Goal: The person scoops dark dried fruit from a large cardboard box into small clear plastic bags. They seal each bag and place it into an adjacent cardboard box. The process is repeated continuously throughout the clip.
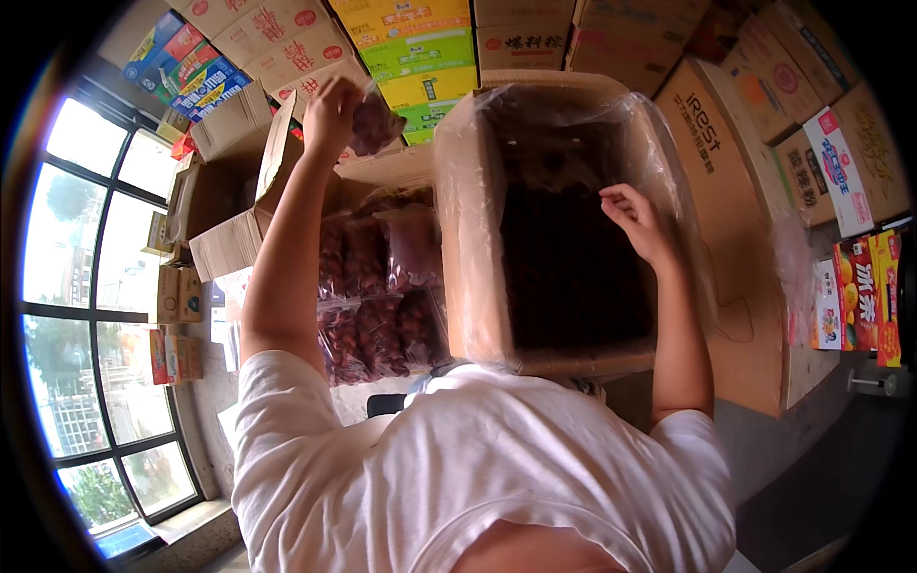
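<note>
My left hand (329, 111) is raised at the upper left, gripping a clear plastic bag (375, 126) of dark reddish pieces that look like dried fruit. Below it, several filled clear bags (380, 322) lie in rows inside a cardboard carton, partly covered by my left forearm. In front of me stands a deep cardboard box with a clear plastic liner (469, 286) folded over its rim. Dark contents (573, 265) fill its shadowed inside, too dim to make out singly. Over the right part of this box hovers my right hand (637, 218), fingers loosely bent and holding nothing.
Stacked cartons (286, 43) and yellow-green boxes (423, 64) line the back. A large brown carton (731, 236) flanks the lined box on the right, with red packages (856, 294) beyond. Raised flaps of an opened carton (229, 243) stand at left, near a window (107, 308).
</note>
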The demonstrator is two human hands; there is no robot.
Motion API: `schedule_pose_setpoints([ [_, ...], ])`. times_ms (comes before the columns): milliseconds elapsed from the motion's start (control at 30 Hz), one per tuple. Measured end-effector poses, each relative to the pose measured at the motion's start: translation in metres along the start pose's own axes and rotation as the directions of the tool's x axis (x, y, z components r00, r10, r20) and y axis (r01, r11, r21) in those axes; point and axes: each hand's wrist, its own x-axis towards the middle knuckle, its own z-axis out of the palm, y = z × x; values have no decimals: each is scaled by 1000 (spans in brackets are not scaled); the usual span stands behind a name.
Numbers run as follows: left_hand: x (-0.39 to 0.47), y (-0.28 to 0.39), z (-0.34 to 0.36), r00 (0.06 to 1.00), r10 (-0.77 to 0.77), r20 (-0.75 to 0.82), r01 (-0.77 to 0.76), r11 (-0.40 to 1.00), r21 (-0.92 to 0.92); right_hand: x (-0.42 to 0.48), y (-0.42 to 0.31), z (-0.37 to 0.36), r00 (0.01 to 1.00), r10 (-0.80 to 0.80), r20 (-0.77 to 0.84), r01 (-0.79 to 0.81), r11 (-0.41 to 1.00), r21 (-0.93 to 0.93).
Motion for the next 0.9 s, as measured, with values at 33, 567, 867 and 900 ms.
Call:
schedule_pose_setpoints([
  [33,-13,-24,8,995,-66,80,62,997,50,-1,-2,-1,1000,8,0,-8,1000,-20],
  [567,-115,-108,28,377,-314,871,-209,888,410,-1,-1,4,997,53,63,-40,981,-190],
  [867,5,-74,-144,886,-412,213,391,415,-822,0,7,4,993,101,63,-87,975,-205],
  [900,2,-109,-153,870,-480,109,352,453,-819,2,9,5,992,104,67,-89,976,-199],
])
